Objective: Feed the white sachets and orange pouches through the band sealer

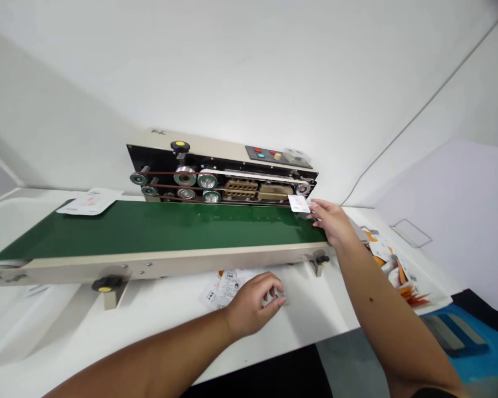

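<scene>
My right hand [333, 222] is at the right end of a green conveyor belt [161, 229], its fingertips on the right edge of a small white pouch [299, 203] with pink print. The pouch's far edge is up against the rollers of a band sealing machine [224, 166]. In front of the belt, my left hand [257, 303] hovers over the white table with curled fingers. Something small and greyish shows between them, too unclear to name. Close behind that hand lie printed white pouches [224, 287], partly under the conveyor. Another white pouch [90, 202] lies flat at the belt's left end.
To the right, a white tray [434, 304] holds several orange and white packets [392, 265]. A wire handle [410, 232] sticks up behind it. Black knobs [108, 283] jut from the conveyor's front. A blue bin [468, 342] stands at lower right.
</scene>
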`<state>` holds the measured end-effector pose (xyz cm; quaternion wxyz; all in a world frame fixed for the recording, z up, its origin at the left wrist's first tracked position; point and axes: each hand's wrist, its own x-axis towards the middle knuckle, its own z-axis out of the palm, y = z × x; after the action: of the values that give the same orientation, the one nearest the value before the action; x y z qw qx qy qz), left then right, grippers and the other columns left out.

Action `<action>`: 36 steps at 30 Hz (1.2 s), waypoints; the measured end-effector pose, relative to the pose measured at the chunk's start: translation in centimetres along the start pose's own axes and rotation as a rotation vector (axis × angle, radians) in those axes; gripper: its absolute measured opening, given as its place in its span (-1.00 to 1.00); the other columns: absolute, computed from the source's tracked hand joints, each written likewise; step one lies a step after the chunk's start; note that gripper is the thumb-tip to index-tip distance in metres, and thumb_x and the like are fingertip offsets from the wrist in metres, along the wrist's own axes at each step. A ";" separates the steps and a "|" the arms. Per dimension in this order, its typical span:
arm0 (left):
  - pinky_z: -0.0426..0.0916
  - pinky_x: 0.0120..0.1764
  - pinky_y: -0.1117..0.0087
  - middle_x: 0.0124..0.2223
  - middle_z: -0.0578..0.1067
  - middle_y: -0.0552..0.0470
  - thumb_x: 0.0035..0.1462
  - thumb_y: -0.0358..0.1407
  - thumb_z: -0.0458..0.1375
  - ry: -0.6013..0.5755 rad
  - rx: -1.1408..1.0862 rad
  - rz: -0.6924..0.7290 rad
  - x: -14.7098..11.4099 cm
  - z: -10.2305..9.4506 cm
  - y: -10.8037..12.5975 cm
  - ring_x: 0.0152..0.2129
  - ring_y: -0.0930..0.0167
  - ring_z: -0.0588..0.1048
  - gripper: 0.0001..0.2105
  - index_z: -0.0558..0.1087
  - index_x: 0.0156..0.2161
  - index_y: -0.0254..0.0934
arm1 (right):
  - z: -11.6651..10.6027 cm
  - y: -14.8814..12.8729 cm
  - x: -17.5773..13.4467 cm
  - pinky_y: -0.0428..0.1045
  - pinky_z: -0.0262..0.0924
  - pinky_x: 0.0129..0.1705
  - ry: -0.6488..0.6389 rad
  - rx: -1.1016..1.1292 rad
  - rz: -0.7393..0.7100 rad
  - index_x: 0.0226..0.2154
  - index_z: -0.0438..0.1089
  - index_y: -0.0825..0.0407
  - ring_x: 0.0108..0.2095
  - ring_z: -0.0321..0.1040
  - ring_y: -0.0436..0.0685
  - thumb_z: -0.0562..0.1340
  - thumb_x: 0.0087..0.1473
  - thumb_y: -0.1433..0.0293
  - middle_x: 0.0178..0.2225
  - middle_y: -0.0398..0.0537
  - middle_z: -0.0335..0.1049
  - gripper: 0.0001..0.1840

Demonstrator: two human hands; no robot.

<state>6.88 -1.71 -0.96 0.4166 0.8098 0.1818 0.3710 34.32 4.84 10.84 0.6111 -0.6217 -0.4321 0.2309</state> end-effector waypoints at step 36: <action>0.42 -0.14 0.35 -0.05 0.53 -0.02 0.28 -0.24 0.17 -0.042 0.296 -0.212 0.1 0.0 -0.1 -0.19 0.30 0.53 -0.72 0.50 0.08 -0.13 | 0.7 12.5 -19.6 0.01 0.44 -0.25 -0.312 0.136 0.029 -0.06 0.42 -0.03 -0.25 0.46 0.16 0.39 0.05 0.30 -0.24 -0.05 0.46 -0.62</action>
<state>6.97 -1.63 -0.98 0.3336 0.8459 0.3102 0.2773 26.69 -9.35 -5.96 0.5742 -0.5416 -0.4959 0.3620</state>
